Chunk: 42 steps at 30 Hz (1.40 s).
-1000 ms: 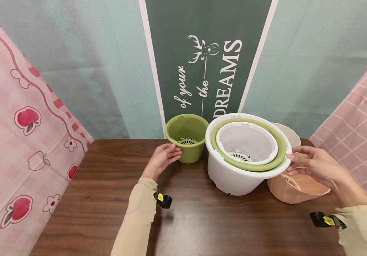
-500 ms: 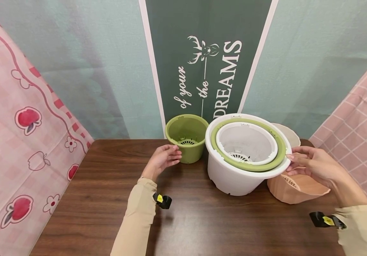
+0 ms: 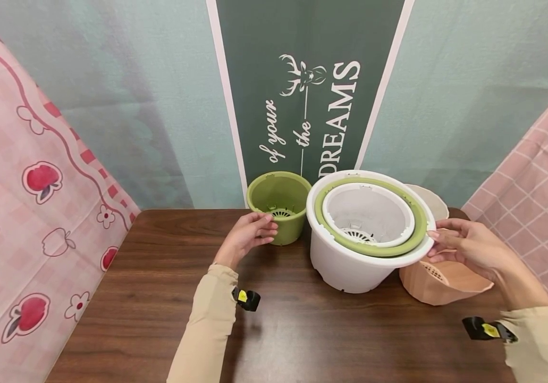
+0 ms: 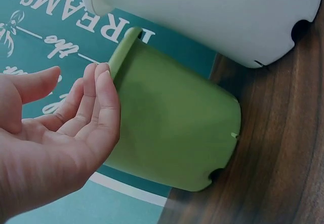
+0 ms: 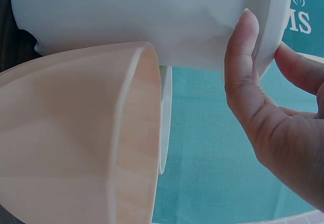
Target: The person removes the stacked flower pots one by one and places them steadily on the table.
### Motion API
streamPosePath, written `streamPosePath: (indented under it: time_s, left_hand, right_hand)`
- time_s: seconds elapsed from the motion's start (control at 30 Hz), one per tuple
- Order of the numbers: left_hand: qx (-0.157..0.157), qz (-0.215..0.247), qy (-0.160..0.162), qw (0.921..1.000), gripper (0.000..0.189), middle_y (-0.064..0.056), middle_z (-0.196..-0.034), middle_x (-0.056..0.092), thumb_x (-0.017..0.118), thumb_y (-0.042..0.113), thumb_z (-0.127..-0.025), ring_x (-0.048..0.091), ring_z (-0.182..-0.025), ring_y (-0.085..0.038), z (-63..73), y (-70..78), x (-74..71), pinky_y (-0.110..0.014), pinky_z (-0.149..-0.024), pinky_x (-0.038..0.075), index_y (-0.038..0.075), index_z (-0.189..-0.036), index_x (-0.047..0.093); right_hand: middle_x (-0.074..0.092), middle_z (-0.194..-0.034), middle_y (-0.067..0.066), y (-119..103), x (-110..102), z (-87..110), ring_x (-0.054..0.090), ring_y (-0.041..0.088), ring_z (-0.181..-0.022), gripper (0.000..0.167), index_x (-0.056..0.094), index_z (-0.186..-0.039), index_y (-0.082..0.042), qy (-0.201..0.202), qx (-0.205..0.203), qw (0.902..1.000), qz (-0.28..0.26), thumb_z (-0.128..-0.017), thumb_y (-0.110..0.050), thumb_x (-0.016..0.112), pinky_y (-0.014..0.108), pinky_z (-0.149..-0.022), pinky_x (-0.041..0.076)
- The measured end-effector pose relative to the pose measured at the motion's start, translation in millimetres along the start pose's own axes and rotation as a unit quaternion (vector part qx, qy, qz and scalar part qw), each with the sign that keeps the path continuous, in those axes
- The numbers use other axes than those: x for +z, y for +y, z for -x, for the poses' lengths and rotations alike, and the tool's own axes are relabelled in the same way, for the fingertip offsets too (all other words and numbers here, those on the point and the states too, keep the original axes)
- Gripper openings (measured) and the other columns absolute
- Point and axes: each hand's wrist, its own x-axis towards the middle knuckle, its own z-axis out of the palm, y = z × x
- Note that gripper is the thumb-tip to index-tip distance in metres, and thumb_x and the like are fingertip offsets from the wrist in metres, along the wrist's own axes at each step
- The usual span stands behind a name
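In the head view, a small green flowerpot (image 3: 285, 229) stands upright near the table's back edge. My left hand (image 3: 246, 234) is at its near left side, fingers loosely bent; in the left wrist view the thumb stays apart from the rim, and whether the fingertips touch the pot is unclear. To the right stands a large white flowerpot (image 3: 350, 271). Nested inside it are a green pot (image 3: 323, 213) and a smaller white pot (image 3: 369, 207). My right hand (image 3: 474, 244) pinches the large pot's right rim between thumb and fingers, also visible in the right wrist view (image 5: 273, 107).
A peach-coloured pot (image 3: 438, 284) stands under and beside my right hand. Behind it, a cream pot (image 3: 429, 201) is partly hidden by the large white one. The brown wooden table (image 3: 302, 335) meets a teal and green curtain (image 3: 178, 106) at the back.
My left hand has shifted slightly to the right, in front of the small green flowerpot. The right hand and the pots have stayed where they were.
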Motion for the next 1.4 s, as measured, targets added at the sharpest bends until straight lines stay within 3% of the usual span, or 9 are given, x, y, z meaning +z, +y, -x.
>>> streamPosePath:
  time_s: [0.53,0.83,1.07,1.27,1.4]
  left_hand:
    - [0.014,-0.024,-0.002,0.9996,0.016,-0.007,-0.083,0.06,0.053,0.01,-0.093,0.061,-0.072,-0.014,4.7,13.4,15.6,-0.025,-0.065,0.05,-0.002,-0.103,0.051]
    - [0.032,-0.07,0.008,0.997,0.024,-0.009,-0.088,0.059,0.055,0.012,-0.092,0.06,-0.075,-0.014,8.3,26.0,26.5,-0.027,-0.068,0.051,-0.005,-0.109,0.053]
    - [0.046,-0.094,0.01,0.9945,0.023,-0.019,-0.097,0.059,0.056,0.012,-0.092,0.059,-0.091,-0.033,12.1,36.2,36.9,-0.028,-0.07,0.051,-0.005,-0.107,0.055]
    - [0.055,-0.106,0.005,0.9928,0.02,-0.027,-0.103,0.057,0.057,0.011,-0.09,0.059,-0.076,-0.019,13.4,42.1,44.7,-0.027,-0.067,0.05,-0.004,-0.103,0.055]
    - [0.059,-0.113,0.002,0.9918,0.019,-0.027,-0.099,0.057,0.058,0.011,-0.09,0.057,-0.072,-0.016,13.9,45.2,48.4,-0.026,-0.064,0.05,-0.004,-0.101,0.056]
  right_hand:
    - [0.064,-0.08,0.015,-1,0,1.2,0.065,0.025,-0.069,0.019,0.055,-0.101,-0.006,-0.004,-0.001,1.0,-0.008,-0.092,0.007,0.044,0.036,-0.063,0.053]
    - [0.063,-0.081,0.016,0,0,1.1,0.065,0.026,-0.07,0.018,0.054,-0.1,-0.006,-0.003,-0.002,1.0,-0.005,-0.092,0.007,0.044,0.037,-0.063,0.053]
    - [0.063,-0.08,0.016,-1,0,0.7,0.065,0.026,-0.069,0.017,0.053,-0.1,-0.006,0.0,0.001,1.0,-0.003,-0.092,0.007,0.044,0.037,-0.063,0.053]
    - [0.063,-0.08,0.016,-1,0,0.4,0.065,0.026,-0.068,0.018,0.053,-0.1,-0.006,0.006,0.004,1.0,-0.001,-0.092,0.007,0.044,0.037,-0.063,0.053]
    - [0.063,-0.08,0.016,-1,0,0.4,0.065,0.026,-0.069,0.018,0.053,-0.1,-0.006,0.003,0.003,1.0,-0.002,-0.092,0.007,0.044,0.037,-0.063,0.053]
